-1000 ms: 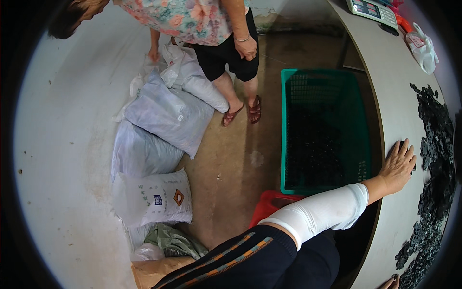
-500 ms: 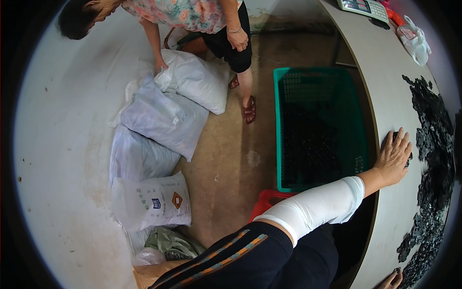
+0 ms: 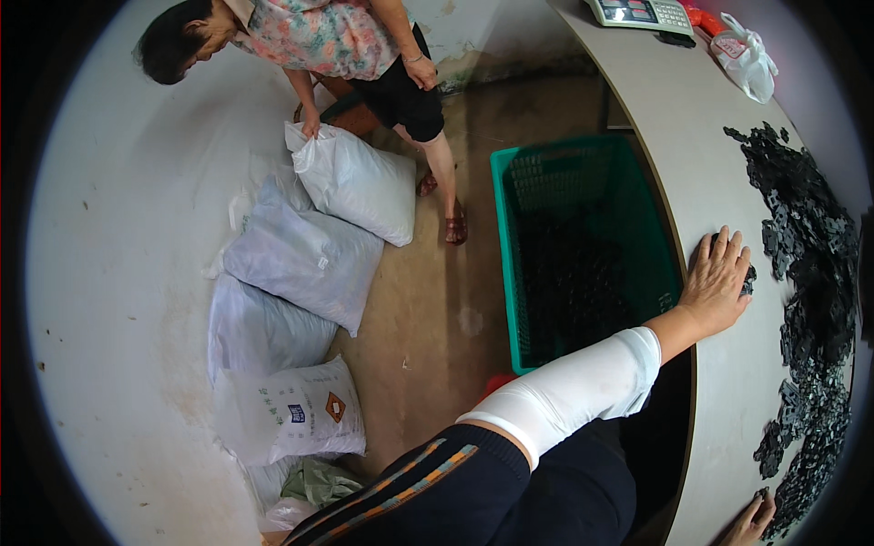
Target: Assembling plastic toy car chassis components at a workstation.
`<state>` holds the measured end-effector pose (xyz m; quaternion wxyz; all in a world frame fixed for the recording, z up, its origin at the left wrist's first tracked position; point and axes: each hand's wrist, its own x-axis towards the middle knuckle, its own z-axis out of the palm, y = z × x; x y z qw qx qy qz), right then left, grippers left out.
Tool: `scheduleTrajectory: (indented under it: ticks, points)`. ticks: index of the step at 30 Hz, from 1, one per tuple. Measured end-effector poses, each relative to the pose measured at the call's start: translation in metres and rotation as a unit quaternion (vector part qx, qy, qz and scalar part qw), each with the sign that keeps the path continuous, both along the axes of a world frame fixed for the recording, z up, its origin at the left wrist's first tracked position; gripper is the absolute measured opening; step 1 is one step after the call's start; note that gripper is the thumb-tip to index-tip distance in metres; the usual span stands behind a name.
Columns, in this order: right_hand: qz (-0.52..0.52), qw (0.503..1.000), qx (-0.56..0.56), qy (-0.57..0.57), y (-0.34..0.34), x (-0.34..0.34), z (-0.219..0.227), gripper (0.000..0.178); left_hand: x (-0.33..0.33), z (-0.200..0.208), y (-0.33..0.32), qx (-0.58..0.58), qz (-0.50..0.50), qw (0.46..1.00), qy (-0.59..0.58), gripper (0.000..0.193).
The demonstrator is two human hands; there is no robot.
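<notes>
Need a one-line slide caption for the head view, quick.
Left hand flat on table beside black parts; green crate below.

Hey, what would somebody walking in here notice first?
Likely the sprawl of small black flat parts along the right side of the pale table, with the left hand pressed flat beside it. Then the green plastic crate on the floor, and another person bending over stacked white sacks at left.

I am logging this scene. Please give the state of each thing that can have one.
left hand: flat, palm down on table
right hand: mostly hidden
green crate: open, partly filled with black parts
black parts: loose on table
white sacks: full, lying on floor
</notes>
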<state>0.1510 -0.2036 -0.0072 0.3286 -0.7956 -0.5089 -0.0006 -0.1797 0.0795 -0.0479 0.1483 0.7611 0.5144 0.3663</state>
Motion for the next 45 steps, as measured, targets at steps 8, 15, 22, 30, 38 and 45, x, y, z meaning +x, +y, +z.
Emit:
scheduleTrajectory:
  ticks: [8,15,22,30,38,45]
  points:
    - [0.016,0.996,-0.085,-0.022,-0.016,0.073,-0.048,0.025,-0.007,0.005,-0.003,0.028,0.013,0.999,0.039,0.068]
    - [0.057,0.996,0.021,0.058,0.001,0.02,-0.032,0.009,-0.022,0.019,-0.006,0.11,0.036,0.985,0.129,0.045]
    - [0.048,0.994,0.026,0.096,0.002,0.008,-0.01,0.009,-0.013,0.017,-0.007,0.104,0.028,0.988,0.109,0.047]
    - [0.057,0.993,0.02,0.103,0.002,0.007,-0.018,0.011,-0.022,0.017,-0.011,0.158,0.007,0.979,0.132,0.046]
    - [0.092,0.985,0.006,0.143,-0.013,0.054,-0.047,0.013,-0.003,0.024,-0.014,0.106,0.004,0.993,0.043,0.043]
    - [0.088,0.989,0.012,0.118,-0.014,0.049,-0.045,0.014,-0.032,0.016,-0.033,0.182,-0.006,0.969,-0.166,0.037]
